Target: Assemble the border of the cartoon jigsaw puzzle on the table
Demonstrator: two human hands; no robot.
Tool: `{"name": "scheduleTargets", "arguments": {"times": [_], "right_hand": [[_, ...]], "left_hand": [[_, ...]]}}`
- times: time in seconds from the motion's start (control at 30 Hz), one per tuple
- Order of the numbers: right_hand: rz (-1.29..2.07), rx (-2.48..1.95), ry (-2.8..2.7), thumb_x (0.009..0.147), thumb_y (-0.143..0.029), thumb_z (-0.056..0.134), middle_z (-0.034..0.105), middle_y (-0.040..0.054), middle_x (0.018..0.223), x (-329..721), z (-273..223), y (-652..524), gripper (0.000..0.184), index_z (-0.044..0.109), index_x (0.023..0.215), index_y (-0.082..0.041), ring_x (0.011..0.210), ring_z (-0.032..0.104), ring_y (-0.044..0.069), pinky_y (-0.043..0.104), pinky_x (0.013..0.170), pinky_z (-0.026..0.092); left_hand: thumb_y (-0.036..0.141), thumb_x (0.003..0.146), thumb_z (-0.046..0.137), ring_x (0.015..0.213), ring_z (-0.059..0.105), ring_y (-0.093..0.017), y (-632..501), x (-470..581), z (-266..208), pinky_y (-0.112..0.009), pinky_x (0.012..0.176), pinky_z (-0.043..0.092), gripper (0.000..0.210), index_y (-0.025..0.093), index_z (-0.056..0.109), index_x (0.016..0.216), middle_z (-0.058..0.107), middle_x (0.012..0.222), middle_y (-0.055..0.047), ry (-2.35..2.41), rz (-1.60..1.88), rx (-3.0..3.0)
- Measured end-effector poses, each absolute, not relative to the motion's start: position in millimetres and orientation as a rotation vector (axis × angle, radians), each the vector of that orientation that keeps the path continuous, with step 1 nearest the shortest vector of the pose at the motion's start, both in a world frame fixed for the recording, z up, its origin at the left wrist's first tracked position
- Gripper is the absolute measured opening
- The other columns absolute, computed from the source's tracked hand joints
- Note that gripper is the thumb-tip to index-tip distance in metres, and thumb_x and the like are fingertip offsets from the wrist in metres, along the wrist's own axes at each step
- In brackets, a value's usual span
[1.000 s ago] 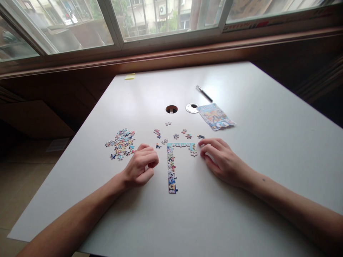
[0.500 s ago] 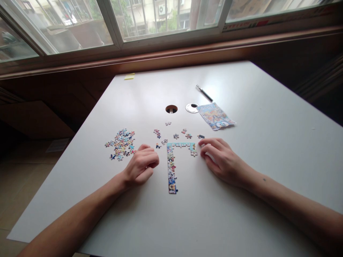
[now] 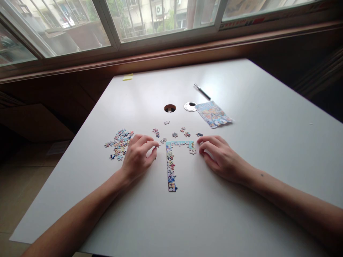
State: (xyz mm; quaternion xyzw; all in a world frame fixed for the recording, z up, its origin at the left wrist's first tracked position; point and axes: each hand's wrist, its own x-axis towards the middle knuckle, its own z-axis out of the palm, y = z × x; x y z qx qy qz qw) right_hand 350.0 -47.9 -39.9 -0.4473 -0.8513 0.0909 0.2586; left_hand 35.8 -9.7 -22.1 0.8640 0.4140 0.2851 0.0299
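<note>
My left hand (image 3: 139,154) hovers at or rests on the table between the loose pile of jigsaw pieces (image 3: 121,142) and the joined puzzle border (image 3: 170,167). Its thumb and index finger are apart, and the index fingertip covers part of a small jigsaw piece (image 3: 159,145). Whether it touches that piece I cannot tell. To the right of the border, my right hand (image 3: 218,155) lies with loosely bent, spread fingers, nothing visible in them. A dark jigsaw piece (image 3: 199,134) lies just beyond its fingertips. The border forms a corner, with a long left side and a shorter top.
Several single pieces (image 3: 175,135) lie scattered beyond the border. A printed picture sheet (image 3: 214,114), a pen (image 3: 202,91), a round metal ring (image 3: 190,106) and a cable hole (image 3: 169,108) are farther back on the white table (image 3: 214,217). Yellow tape (image 3: 128,77) marks the far edge.
My left hand has opened from a loose fist, its index finger reaching out over a piece beside the border. My right hand has stayed nearly still. The view has shifted slightly.
</note>
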Motion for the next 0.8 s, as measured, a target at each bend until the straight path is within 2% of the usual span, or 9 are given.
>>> {"name": "scheduleTargets", "arguments": {"times": [0.13,0.3,0.47,0.6,0.8], "right_hand": [[0.265,-1.215,-2.286,0.086,-0.008,0.053,0.062,0.0107,0.120,349,-38,-49,0.015,0.056,0.091,-0.023,0.115,0.055,0.028,0.049,0.097,0.048],[0.265,-1.214,-2.282,0.085,-0.008,0.054,0.062,0.0106,0.120,350,-41,-48,0.015,0.056,0.091,-0.023,0.116,0.055,0.028,0.049,0.097,0.048],[0.267,-1.218,-2.286,0.086,-0.008,0.054,0.061,0.0106,0.120,349,-40,-49,0.016,0.055,0.091,-0.023,0.115,0.055,0.028,0.049,0.098,0.047],[0.271,-1.219,-2.282,0.085,-0.006,0.053,0.061,0.0107,0.119,348,-37,-49,0.017,0.055,0.090,-0.022,0.115,0.054,0.028,0.049,0.098,0.047],[0.263,-1.213,-2.283,0.085,-0.006,0.054,0.062,0.0106,0.118,348,-36,-49,0.017,0.055,0.090,-0.022,0.115,0.055,0.028,0.050,0.098,0.048]], "left_hand": [[0.017,0.091,0.062,0.106,0.051,-0.026,16,41,-10,-0.041,0.089,0.035,0.019,0.027,0.073,0.102,0.069,0.108,-0.005,1.254,0.600,2.825],[0.022,0.089,0.068,0.100,0.049,-0.025,46,53,1,-0.039,0.085,0.031,0.016,0.033,0.077,0.095,0.069,0.100,-0.003,1.078,0.370,2.842],[0.021,0.088,0.068,0.101,0.050,-0.025,54,55,3,-0.040,0.090,0.030,0.015,0.032,0.077,0.090,0.069,0.099,-0.002,1.049,0.310,2.763],[0.021,0.088,0.065,0.102,0.051,-0.025,55,54,2,-0.039,0.091,0.032,0.017,0.031,0.075,0.098,0.068,0.103,-0.003,1.022,0.332,2.730],[0.021,0.088,0.064,0.102,0.051,-0.025,58,54,1,-0.040,0.092,0.033,0.017,0.031,0.075,0.095,0.069,0.104,-0.003,0.990,0.301,2.705]]}}
